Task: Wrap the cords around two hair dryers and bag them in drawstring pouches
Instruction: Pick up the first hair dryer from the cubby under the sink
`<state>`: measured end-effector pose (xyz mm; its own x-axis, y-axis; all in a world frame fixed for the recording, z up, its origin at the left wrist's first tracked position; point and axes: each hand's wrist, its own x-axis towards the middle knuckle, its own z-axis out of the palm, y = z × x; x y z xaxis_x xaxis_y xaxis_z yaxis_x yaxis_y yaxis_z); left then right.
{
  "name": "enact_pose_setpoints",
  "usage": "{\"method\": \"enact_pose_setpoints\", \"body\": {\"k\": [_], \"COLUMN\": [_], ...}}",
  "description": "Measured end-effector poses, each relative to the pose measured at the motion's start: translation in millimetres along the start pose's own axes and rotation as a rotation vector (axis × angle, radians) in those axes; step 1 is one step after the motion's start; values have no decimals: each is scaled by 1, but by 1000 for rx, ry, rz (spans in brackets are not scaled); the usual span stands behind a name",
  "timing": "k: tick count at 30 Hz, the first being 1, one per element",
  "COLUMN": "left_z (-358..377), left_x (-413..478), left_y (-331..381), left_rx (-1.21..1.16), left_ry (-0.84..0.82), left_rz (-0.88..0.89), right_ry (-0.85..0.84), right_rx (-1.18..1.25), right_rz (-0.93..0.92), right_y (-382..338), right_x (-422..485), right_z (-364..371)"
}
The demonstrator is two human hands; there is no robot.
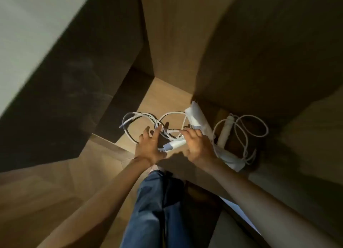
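Shelf surface [239, 147]: dark wooden ledge at the right, lower wall of a wooden alcove; it carries the second dryer and pale pouches. The edge toward the person runs from the right hand down to the right.
Pouches [196, 115]: white cloth, one leaning at the ledge's inner corner, another seemingly under the second dryer near the front edge; soft, limp, will need both hands to hold the mouth open.
Second hair dryer [225, 130]: slim white body lying on the ledge, long axis running from the back wall toward the front edge; which end is the nozzle I cannot tell. Its cord lies in loose loops to its right, unwrapped.
First hair dryer [174, 144]: white, held in the air between both hands, off the ledge's left end above the floor; long axis near level, the grey-tipped end pointing left and toward the person. Rigid, light, smooth plastic, likely a bit slippery; best gripped round the barrel.
Its cord [148, 117]: white, springy, fanned in open loops above the left hand; it will likely uncoil unless kept taut.
Right hand [196, 143]: fingers curled, closed on the dryer's far end and a strand of cord.
Left hand [148, 145]: fingers spread and extended up into the loops; no firm pinch is visible.
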<state>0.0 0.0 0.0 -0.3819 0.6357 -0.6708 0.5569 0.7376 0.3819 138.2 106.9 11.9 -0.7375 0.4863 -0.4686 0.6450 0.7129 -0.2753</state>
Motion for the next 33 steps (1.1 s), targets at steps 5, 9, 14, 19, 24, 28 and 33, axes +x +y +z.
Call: {"method": "enact_pose_setpoints", "body": {"k": [5,9,14,19,24,28,33], "left_z": [45,75,87,74,52,34,6], "left_x": [53,80,88,89,67,35,-7], "left_y": [-21,-28,-23,-17,-6,-2,8], "left_rx": [39,77,48,56,84,5,-54], "left_ry": [-18,73,182,71,51,123,156], "left_rz": [-52,-64,-52,25,36,1,3], "right_ry": [23,101,54,18,44,254,368], "right_rx": [-252,-472,-533,-519,-542,-502,-407], "right_rz": [-76,-108,-176,-205,-248,-353,-411], "right_y": [35,46,44,40,36,18,-1], "right_x": [54,78,94,95,89,72,44], "right_z": [63,88,86,74,53,27,-5]}}
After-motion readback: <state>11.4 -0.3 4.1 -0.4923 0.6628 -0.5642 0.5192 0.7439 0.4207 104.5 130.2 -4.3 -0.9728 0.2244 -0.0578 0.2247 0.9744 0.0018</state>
